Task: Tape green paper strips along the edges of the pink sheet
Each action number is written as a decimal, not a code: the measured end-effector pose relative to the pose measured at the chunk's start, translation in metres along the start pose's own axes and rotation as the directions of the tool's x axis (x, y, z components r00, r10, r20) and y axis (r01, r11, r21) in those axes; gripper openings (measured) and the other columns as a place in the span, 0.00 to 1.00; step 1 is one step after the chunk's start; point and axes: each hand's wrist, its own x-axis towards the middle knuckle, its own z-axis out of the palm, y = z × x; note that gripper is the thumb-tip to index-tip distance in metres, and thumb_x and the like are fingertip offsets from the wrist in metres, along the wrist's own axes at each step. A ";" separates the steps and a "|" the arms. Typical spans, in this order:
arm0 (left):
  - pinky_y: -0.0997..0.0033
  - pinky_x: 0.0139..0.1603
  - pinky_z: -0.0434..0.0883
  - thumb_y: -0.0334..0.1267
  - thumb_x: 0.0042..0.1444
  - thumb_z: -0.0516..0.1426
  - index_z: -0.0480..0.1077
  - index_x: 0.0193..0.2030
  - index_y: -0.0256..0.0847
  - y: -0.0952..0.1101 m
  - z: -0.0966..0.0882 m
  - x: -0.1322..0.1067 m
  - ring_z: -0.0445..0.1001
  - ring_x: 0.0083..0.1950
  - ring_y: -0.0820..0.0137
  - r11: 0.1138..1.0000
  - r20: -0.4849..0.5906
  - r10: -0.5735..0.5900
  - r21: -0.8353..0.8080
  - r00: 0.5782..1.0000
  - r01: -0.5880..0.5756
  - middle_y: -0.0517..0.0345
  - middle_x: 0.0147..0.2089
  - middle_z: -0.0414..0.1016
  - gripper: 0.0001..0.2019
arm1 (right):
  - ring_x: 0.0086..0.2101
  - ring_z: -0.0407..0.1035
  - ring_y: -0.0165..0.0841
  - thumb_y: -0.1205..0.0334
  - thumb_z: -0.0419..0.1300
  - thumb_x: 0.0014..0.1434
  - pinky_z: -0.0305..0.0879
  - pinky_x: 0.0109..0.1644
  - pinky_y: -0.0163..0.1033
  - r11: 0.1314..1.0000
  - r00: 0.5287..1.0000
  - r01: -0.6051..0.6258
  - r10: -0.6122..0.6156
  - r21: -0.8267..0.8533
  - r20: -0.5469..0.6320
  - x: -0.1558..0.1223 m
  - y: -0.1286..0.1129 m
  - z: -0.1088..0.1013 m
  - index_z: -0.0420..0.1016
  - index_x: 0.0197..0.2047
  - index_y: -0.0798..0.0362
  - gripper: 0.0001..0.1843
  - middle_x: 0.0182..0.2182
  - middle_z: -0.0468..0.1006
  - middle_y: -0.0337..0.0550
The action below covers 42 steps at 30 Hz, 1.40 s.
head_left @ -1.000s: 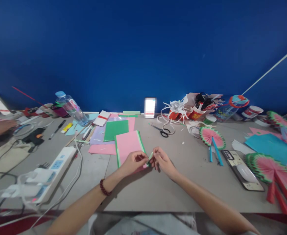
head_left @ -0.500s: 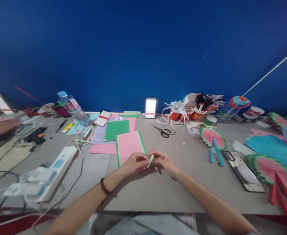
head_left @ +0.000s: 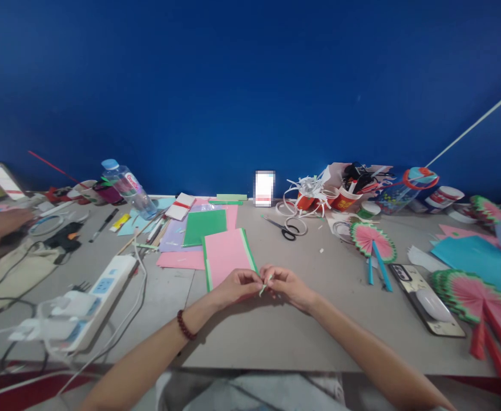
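Note:
A small pale green strip (head_left: 263,287) is pinched between both hands, seen nearly edge-on. My left hand (head_left: 238,285), with a beaded bracelet at the wrist, has its thumb and forefinger closed on one side of the strip. The fingers of my right hand (head_left: 290,288) close on the other side, almost touching the left fingertips. Under and behind my left hand lies a pink sheet (head_left: 225,255) with green borders, its lower right part covered by the hand. A flat green piece (head_left: 205,227) lies just beyond it.
Scissors (head_left: 285,229) lie beyond my right hand. To the right are a folded pink-and-green paper fan (head_left: 372,242) and a phone (head_left: 447,325) with a mouse on it. A power strip (head_left: 105,297) with cables is at left, near another person's hand (head_left: 2,225). A bottle (head_left: 130,188) leans behind.
The strip has turned from showing its flat face to a thin, twisted-looking edge. My fingertips have come closer together around it. The other person's hand has shifted slightly.

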 end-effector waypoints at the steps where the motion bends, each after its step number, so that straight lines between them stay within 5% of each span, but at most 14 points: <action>1: 0.72 0.32 0.63 0.54 0.38 0.68 0.72 0.26 0.34 -0.001 0.000 0.001 0.69 0.29 0.71 1.000 0.001 0.014 -0.009 1.000 -0.014 0.56 0.26 0.71 0.22 | 0.27 0.63 0.25 0.51 0.70 0.46 0.58 0.26 0.30 1.000 1.000 -0.009 0.009 0.014 -0.011 0.000 -0.001 0.001 0.72 0.27 0.53 0.16 0.33 0.68 0.38; 6: 0.71 0.30 0.64 0.59 0.43 0.63 0.71 0.28 0.35 -0.002 -0.001 0.002 0.65 0.26 0.73 0.997 -0.026 0.066 0.050 0.997 -0.065 0.59 0.23 0.67 0.24 | 0.26 0.63 0.25 0.51 0.71 0.43 0.58 0.26 0.30 0.991 0.995 -0.051 0.061 0.122 -0.083 -0.001 -0.005 0.003 0.70 0.27 0.54 0.18 0.35 0.72 0.41; 9: 0.67 0.33 0.66 0.59 0.54 0.55 0.72 0.31 0.36 0.003 -0.002 -0.002 0.67 0.29 0.70 0.908 -0.149 0.247 0.382 0.958 -0.174 0.56 0.26 0.70 0.24 | 0.24 0.63 0.24 0.51 0.71 0.44 0.56 0.25 0.30 0.983 0.988 -0.035 0.061 0.179 -0.141 0.001 -0.006 -0.001 0.68 0.27 0.54 0.19 0.34 0.73 0.41; 11: 0.63 0.42 0.67 0.53 0.59 0.52 0.73 0.36 0.38 0.006 -0.002 -0.005 0.70 0.38 0.64 0.658 -0.169 0.454 0.725 0.875 -0.201 0.51 0.34 0.74 0.19 | 0.23 0.62 0.23 0.52 0.70 0.45 0.55 0.25 0.30 0.985 0.981 -0.015 0.048 0.172 -0.189 0.003 -0.007 -0.004 0.67 0.26 0.54 0.19 0.29 0.73 0.39; 13: 0.56 0.51 0.65 0.48 0.60 0.53 0.72 0.46 0.40 0.004 -0.001 -0.008 0.69 0.50 0.58 0.312 -0.072 0.572 0.941 0.817 -0.135 0.46 0.46 0.74 0.16 | 0.21 0.61 0.23 0.53 0.70 0.45 0.54 0.24 0.30 0.991 0.968 0.001 0.032 0.132 -0.249 0.005 -0.009 -0.007 0.67 0.26 0.53 0.18 0.23 0.70 0.36; 15: 0.48 0.57 0.61 0.50 0.59 0.53 0.67 0.56 0.39 -0.003 0.002 -0.010 0.64 0.59 0.51 0.059 -0.003 0.562 0.998 0.827 -0.037 0.42 0.57 0.68 0.23 | 0.20 0.60 0.24 0.53 0.71 0.44 0.54 0.24 0.31 0.996 0.955 0.007 0.021 0.091 -0.297 0.007 -0.011 -0.010 0.67 0.27 0.53 0.18 0.21 0.69 0.34; 18: 0.41 0.61 0.55 0.57 0.57 0.53 0.61 0.62 0.36 -0.017 0.008 -0.012 0.56 0.65 0.44 -0.098 0.036 0.476 0.995 0.878 0.012 0.35 0.64 0.60 0.33 | 0.20 0.58 0.23 0.53 0.71 0.43 0.53 0.23 0.31 0.999 0.945 0.011 0.003 0.039 -0.327 0.008 -0.013 -0.015 0.68 0.29 0.53 0.18 0.20 0.67 0.33; 22: 0.46 0.61 0.57 0.58 0.57 0.52 0.64 0.58 0.37 -0.016 0.016 -0.016 0.59 0.64 0.48 -0.064 0.236 0.381 0.971 0.894 -0.229 0.37 0.62 0.63 0.30 | 0.20 0.56 0.23 0.52 0.70 0.44 0.51 0.22 0.30 0.996 0.942 0.035 -0.059 -0.079 -0.329 0.009 -0.016 -0.022 0.69 0.29 0.53 0.17 0.20 0.65 0.32; 25: 0.56 0.63 0.58 0.53 0.59 0.54 0.70 0.47 0.41 -0.006 0.020 -0.018 0.68 0.56 0.60 0.011 0.509 0.297 0.844 0.808 -0.535 0.48 0.51 0.72 0.19 | 0.20 0.56 0.23 0.51 0.69 0.45 0.50 0.21 0.30 0.982 0.936 0.037 -0.099 -0.187 -0.337 0.010 -0.018 -0.025 0.70 0.31 0.52 0.17 0.21 0.66 0.33; 27: 0.60 0.66 0.53 0.49 0.60 0.53 0.71 0.42 0.42 -0.004 0.021 -0.018 0.71 0.50 0.67 0.042 0.601 0.277 0.772 0.750 -0.634 0.53 0.45 0.74 0.13 | 0.19 0.56 0.23 0.51 0.67 0.46 0.51 0.20 0.30 0.965 0.932 -0.007 -0.089 -0.263 -0.351 0.010 -0.020 -0.027 0.70 0.33 0.52 0.17 0.22 0.67 0.33; 29: 0.59 0.68 0.50 0.45 0.61 0.52 0.70 0.46 0.42 -0.007 0.021 -0.018 0.70 0.51 0.68 0.032 0.577 0.302 0.790 0.759 -0.613 0.53 0.46 0.74 0.13 | 0.20 0.57 0.24 0.53 0.66 0.46 0.53 0.20 0.30 0.943 0.929 -0.045 -0.082 -0.330 -0.362 0.011 -0.022 -0.029 0.70 0.33 0.52 0.15 0.22 0.66 0.32; 34: 0.49 0.66 0.51 0.52 0.59 0.53 0.58 0.62 0.39 -0.017 0.012 -0.014 0.54 0.67 0.54 -0.078 0.374 0.358 0.925 0.855 -0.372 0.42 0.65 0.59 0.28 | 0.21 0.56 0.25 0.52 0.63 0.49 0.53 0.22 0.31 0.893 0.927 -0.103 -0.073 -0.438 -0.367 0.009 -0.031 -0.039 0.69 0.27 0.53 0.13 0.19 0.63 0.32; 39: 0.59 0.55 0.63 0.49 0.60 0.53 0.67 0.48 0.38 -0.017 0.006 -0.010 0.66 0.53 0.59 -0.078 0.390 0.343 0.918 0.855 -0.388 0.49 0.50 0.71 0.17 | 0.20 0.55 0.25 0.47 0.60 0.52 0.51 0.24 0.33 0.796 0.952 -0.177 -0.011 -0.578 -0.306 0.006 -0.038 -0.050 0.67 0.26 0.54 0.17 0.17 0.62 0.32; 42: 0.61 0.47 0.64 0.51 0.58 0.54 0.67 0.48 0.38 -0.016 0.010 -0.010 0.66 0.46 0.60 -0.122 0.410 0.325 0.912 0.852 -0.392 0.50 0.44 0.72 0.19 | 0.21 0.57 0.26 0.47 0.58 0.54 0.51 0.25 0.33 0.702 0.960 -0.238 0.064 -0.671 -0.274 0.004 -0.040 -0.048 0.68 0.28 0.54 0.17 0.18 0.64 0.33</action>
